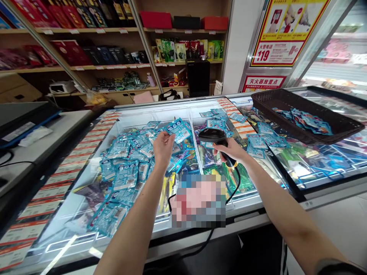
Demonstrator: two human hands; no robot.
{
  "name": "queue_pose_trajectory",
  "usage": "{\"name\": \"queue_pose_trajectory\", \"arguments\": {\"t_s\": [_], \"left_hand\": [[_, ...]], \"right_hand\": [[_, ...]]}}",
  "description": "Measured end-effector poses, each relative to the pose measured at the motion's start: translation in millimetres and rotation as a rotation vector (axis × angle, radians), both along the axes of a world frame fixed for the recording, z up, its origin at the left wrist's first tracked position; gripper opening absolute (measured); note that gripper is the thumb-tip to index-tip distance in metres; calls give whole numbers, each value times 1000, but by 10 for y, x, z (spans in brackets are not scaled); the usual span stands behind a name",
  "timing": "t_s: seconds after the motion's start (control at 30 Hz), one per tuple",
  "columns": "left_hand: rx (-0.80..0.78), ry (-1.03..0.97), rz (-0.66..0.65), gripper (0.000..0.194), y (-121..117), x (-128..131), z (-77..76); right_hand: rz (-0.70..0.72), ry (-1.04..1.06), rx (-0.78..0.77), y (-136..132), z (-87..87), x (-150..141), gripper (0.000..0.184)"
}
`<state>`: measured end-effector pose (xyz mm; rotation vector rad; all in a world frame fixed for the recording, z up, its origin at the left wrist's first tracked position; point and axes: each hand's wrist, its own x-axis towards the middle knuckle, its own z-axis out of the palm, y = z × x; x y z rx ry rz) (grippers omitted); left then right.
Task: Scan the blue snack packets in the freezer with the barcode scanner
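Note:
Between the thumb and fingers of my left hand (164, 145) is a blue snack packet (180, 130), held up by its edge over the freezer's glass top. My right hand (233, 151) is wrapped round the handle of a black barcode scanner (212, 135), whose head points left toward the packet. From the scanner's yellow-ringed base a black cable (238, 179) curves down to the front edge. A wide heap of similar blue packets (126, 173) lies on the glass to the left. A smaller group of packets (216, 123) lies beyond the scanner.
At the right back stands a brown woven basket (308, 114) with blue packets inside. More loose packets (266, 139) lie in front of it. Price labels (57, 183) line the freezer's left edge. A pixelated patch covers the front middle. Stocked shelves (114, 65) stand behind.

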<state>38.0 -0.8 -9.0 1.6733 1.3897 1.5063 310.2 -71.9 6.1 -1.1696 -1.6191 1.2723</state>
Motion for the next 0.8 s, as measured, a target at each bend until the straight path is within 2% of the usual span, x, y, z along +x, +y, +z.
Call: {"name": "queue_pose_trajectory", "arguments": {"t_s": [0.1, 0.17, 0.23, 0.33, 0.4, 0.47, 0.63, 0.8], "left_hand": [[28, 1, 10, 25, -48, -136, 131], [27, 18, 19, 26, -68, -249, 165], [15, 1, 49, 27, -59, -367, 147], [-8, -170, 116, 29, -14, -519, 77], [-7, -196, 149, 28, -6, -581, 51], [-10, -102, 180, 27, -41, -603, 61], [-23, 296, 267, 29, -266, -530, 124], [-51, 607, 529, 30, -447, -403, 107]], "right_hand": [[-1, 54, -34, -4, -3, 4, 29], [-3, 54, -55, -7, -1, -8, 28], [-7, 34, -64, -14, 8, -25, 27], [-8, 13, -61, -39, 27, -38, 26], [-20, 22, -67, -71, 33, -23, 25], [-40, 45, -95, -113, 26, 16, 24], [-102, 109, -184, -201, -29, 146, 28], [-180, 170, -195, -171, -67, 187, 28]]}}
